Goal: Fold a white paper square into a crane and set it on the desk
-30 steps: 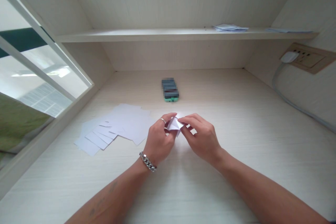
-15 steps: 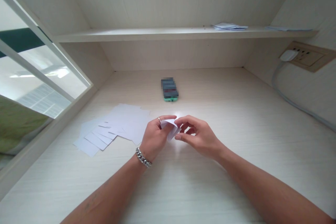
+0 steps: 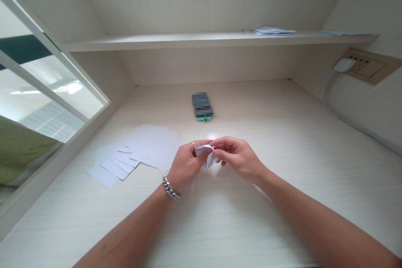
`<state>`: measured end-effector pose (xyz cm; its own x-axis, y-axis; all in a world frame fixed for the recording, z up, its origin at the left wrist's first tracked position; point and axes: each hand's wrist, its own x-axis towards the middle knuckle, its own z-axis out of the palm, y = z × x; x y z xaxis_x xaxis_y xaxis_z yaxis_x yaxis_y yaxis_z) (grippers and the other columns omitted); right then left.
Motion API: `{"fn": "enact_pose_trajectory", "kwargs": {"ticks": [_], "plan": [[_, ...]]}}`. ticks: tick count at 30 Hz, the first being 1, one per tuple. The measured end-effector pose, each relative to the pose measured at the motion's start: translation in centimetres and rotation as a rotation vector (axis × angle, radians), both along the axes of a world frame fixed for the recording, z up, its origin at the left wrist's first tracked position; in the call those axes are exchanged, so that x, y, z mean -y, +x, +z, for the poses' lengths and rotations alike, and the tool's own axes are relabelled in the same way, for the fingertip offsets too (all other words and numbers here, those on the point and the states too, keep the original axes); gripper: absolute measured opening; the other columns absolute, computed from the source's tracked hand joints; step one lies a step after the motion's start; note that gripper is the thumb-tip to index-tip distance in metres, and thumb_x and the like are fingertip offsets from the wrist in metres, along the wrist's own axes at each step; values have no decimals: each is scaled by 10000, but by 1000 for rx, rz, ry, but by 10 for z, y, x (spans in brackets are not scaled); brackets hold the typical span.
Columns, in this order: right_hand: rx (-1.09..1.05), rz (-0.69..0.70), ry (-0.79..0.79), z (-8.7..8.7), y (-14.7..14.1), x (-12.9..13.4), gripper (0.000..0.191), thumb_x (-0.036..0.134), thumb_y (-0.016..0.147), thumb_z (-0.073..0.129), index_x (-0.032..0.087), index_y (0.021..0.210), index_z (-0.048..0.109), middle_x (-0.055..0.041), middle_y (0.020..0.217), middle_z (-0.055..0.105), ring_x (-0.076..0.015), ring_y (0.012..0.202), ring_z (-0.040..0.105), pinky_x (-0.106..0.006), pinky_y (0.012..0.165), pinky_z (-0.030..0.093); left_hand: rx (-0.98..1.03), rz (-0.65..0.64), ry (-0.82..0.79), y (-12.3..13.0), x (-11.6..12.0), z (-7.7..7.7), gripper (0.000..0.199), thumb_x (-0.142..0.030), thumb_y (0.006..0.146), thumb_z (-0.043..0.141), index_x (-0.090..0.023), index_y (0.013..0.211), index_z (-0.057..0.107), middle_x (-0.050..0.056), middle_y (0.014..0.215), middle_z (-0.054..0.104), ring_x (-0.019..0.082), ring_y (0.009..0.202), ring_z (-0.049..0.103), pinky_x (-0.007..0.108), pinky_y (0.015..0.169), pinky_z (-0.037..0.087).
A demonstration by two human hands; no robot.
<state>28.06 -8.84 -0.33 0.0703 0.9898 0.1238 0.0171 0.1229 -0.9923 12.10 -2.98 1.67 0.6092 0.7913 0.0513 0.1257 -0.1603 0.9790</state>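
A small folded white paper (image 3: 210, 161) is held up between both hands above the pale desk. My left hand (image 3: 190, 162), with a ring and a chain bracelet at the wrist, grips its left side, the thumb pressed inside a fold. The fingertips of my right hand (image 3: 237, 155) pinch the paper's upper right edge. Loose white sheets (image 3: 157, 144) lie spread and overlapping on the desk, just left of my left hand.
A phone with a green lower edge (image 3: 202, 106) lies beyond the hands on the desk (image 3: 266, 226). Papers (image 3: 272, 31) rest on the shelf (image 3: 176, 42). At the right, a white plug (image 3: 344, 65) and its grey cable (image 3: 354, 125) hang from a wall socket (image 3: 370, 69).
My right hand has closed in on the paper, its thumb and fingers now pinching the right edge. The paper has shifted slightly right and its fold looks different.
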Motion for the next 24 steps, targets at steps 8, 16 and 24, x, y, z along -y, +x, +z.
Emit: {"fn": "enact_pose_trajectory", "kwargs": {"ticks": [8,16,24], "plan": [[209,-140,116,1,-4,5,164,288,777,729,200,915,728,-46,862,740,-172,757,681,-302,677,561,-41,49,50,0,1,-2,295,-295,808,621,-173,1044,750,85,1064,748,226,888,688,279,733,538],[381,-286,223,5,-8,8,107,181,814,665,203,887,740,-39,842,755,-182,730,701,-289,666,566,-1,124,-41,1,3,-4,405,-201,741,660,-123,1136,701,97,1040,750,218,899,688,293,775,546],[322,-277,82,8,-7,8,107,199,790,667,193,868,740,-36,806,756,-184,728,706,-276,657,553,-2,159,-102,4,5,-3,438,-281,703,747,-72,1085,707,128,1011,747,218,846,692,282,718,548]]}}
